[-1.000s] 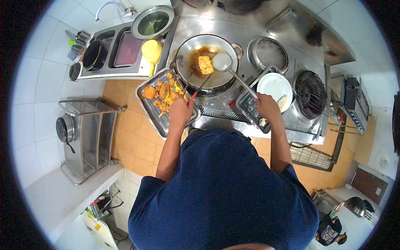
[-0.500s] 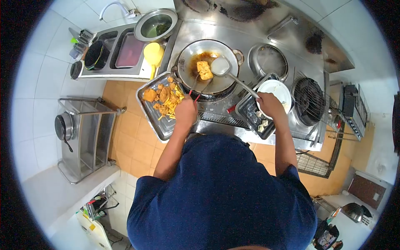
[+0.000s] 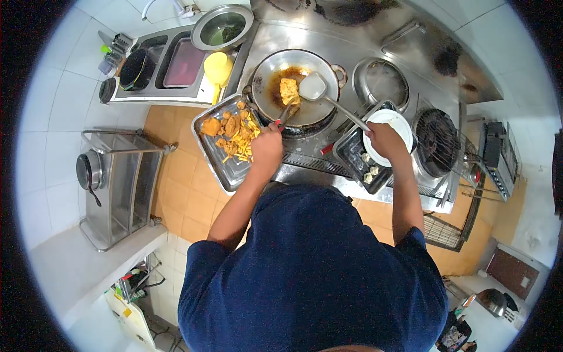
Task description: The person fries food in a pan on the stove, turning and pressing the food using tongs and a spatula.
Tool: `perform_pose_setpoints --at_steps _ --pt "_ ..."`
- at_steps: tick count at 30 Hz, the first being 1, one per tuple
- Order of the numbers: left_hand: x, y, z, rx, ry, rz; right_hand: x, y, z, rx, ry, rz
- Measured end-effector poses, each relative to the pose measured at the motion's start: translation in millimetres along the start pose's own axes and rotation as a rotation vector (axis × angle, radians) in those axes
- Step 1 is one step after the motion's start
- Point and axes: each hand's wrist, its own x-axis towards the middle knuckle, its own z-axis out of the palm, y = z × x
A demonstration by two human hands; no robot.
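Note:
In the wok (image 3: 271,66), a golden-brown fried block of food (image 3: 289,89) sits over a small pool of brown liquid. My left hand (image 3: 267,148) is closed around red-gripped tongs (image 3: 282,122), whose tips reach the lower edge of that block. Closed on the handle end of a metal wok spatula (image 3: 313,86) is my right hand (image 3: 387,142); the blade rests inside the wok, right of the food. Below my left hand lies a metal tray (image 3: 236,176) with fried pieces and yellow fries (image 3: 240,141). A white bowl (image 3: 400,122) is partly covered by my right hand.
The bowl sits on a dark tray (image 3: 375,183) with pale bits. A lidded pot (image 3: 384,82) and a grill rack over a burner (image 3: 437,141) stand to the right. Leftward are a yellow scoop (image 3: 218,67), a metal basin (image 3: 202,29), sinks (image 3: 183,67) and a metal cart (image 3: 126,188).
The tongs' arms have come closer together at the block's lower edge. My right hand and the spatula have shifted only slightly. The whole view has tilted a little.

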Motion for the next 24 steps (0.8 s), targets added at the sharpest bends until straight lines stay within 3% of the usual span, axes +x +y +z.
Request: perform_pose_setpoints --at_steps 3,9,13,17,19,21,24 --pt "-2 1 -6 0.019 -0.037 -0.020 -5 7 14 0.030 0.073 -0.063" --pt "-3 -6 -4 -0.008 0.050 -0.036 -24 -25 9 -0.028 0.026 0.171" --pt "-4 -9 -8 0.020 0.051 -0.062 -16 -6 1 -0.232 -0.021 0.161" --pt "-8 -13 -17 -0.028 0.045 -0.097 -13 2 -41 -0.250 0.114 0.002" --pt "-9 -16 -21 -0.065 0.034 -0.131 8 19 -50 -0.201 -0.003 0.026" --pt "-12 -21 -26 -0.146 0.030 -0.179 19 32 -51 -0.137 0.008 -0.115" --pt "-12 -29 -30 -0.217 -0.006 -0.252 27 25 -45 -0.111 -0.020 -0.072"
